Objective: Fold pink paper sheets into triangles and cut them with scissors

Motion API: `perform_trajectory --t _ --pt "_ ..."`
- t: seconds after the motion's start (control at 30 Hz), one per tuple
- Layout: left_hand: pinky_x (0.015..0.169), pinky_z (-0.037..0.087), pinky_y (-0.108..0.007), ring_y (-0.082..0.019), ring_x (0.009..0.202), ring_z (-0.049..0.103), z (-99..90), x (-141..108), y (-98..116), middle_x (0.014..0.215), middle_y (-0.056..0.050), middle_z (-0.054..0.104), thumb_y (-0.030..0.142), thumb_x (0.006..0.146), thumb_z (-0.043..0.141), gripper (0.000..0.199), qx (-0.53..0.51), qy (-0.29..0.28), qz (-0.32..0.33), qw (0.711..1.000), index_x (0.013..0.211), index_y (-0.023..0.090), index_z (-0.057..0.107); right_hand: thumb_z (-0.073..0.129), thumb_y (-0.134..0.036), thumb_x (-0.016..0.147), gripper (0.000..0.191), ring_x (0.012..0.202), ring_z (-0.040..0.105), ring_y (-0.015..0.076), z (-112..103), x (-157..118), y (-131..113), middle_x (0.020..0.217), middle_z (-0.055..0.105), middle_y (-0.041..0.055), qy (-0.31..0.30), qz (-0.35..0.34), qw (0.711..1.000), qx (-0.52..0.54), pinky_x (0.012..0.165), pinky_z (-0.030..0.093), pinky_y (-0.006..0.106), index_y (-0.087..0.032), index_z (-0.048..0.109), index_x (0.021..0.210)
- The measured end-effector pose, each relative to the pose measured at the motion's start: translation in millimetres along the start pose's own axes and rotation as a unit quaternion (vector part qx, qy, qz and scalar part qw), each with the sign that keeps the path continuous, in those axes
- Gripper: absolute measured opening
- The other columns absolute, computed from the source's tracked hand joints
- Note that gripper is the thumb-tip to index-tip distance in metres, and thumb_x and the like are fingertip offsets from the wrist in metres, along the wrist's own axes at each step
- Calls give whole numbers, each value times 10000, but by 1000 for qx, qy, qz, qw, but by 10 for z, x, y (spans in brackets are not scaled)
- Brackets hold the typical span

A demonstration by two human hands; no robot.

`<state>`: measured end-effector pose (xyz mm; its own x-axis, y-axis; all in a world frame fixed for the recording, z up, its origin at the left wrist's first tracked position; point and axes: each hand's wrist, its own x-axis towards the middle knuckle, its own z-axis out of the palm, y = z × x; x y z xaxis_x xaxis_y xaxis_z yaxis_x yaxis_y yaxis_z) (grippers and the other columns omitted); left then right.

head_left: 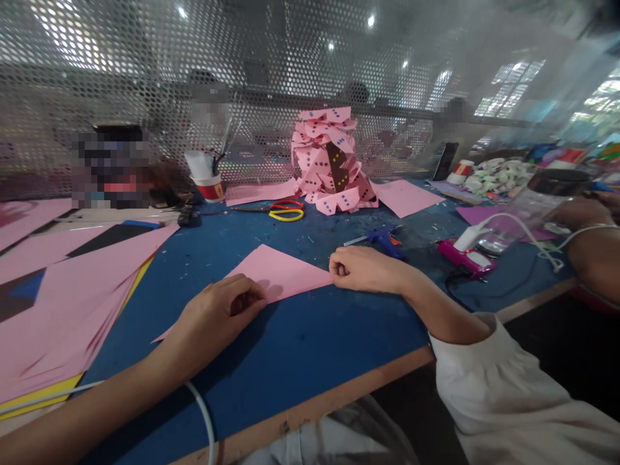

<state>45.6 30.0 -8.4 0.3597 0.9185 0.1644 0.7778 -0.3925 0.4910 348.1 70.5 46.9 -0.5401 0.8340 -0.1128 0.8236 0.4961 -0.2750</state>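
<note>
A folded pink paper triangle point(285, 274) lies on the blue table point(310, 349). My left hand point(225, 307) rests on its near edge with curled fingers and thumb pressed at the paper. At the paper's right corner, my right hand point(361, 268) pinches the tip. Behind the paper stands a tall pile of folded pink pieces point(329, 161) with blue and yellow dots. Scissors point(287, 210) with red and yellow handles lie in front of it. A blue glue gun point(386, 241) is just beyond my right hand.
Large pink sheets point(92, 290) cover the left side. A paper cup point(208, 187) holding tools stands at the back. On the right are a pink device point(467, 258), a clear container point(513, 213) and another person's arm. A white cable crosses near my left forearm.
</note>
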Motion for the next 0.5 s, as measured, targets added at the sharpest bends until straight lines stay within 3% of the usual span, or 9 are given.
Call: perform_trajectory --t 0.17,0.33,0.5 --pt "651 434 -288 -173 707 597 2 3 -18 860 -12 692 451 934 577 237 4 -1 2 1000 934 241 687 562 -214 866 124 730 607 165 -55 19 63 867 716 47 -21 4 1000 11 618 351 262 -192 662 797" --pt "651 434 -291 -174 707 600 14 10 -31 857 -13 697 442 937 584 226 1 2 9 1000 934 242 689 537 -419 958 283 880 637 198 -109 12 90 1017 722 73 -35 -8 998 47 706 395 261 -195 709 932" --pt "651 439 -286 -177 710 610 19 2 -44 873 -16 710 440 932 588 223 0 2 6 1000 948 246 696 659 -372 882 188 856 624 174 -112 -28 107 1003 684 50 -45 -25 997 61 707 411 253 -200 693 951"
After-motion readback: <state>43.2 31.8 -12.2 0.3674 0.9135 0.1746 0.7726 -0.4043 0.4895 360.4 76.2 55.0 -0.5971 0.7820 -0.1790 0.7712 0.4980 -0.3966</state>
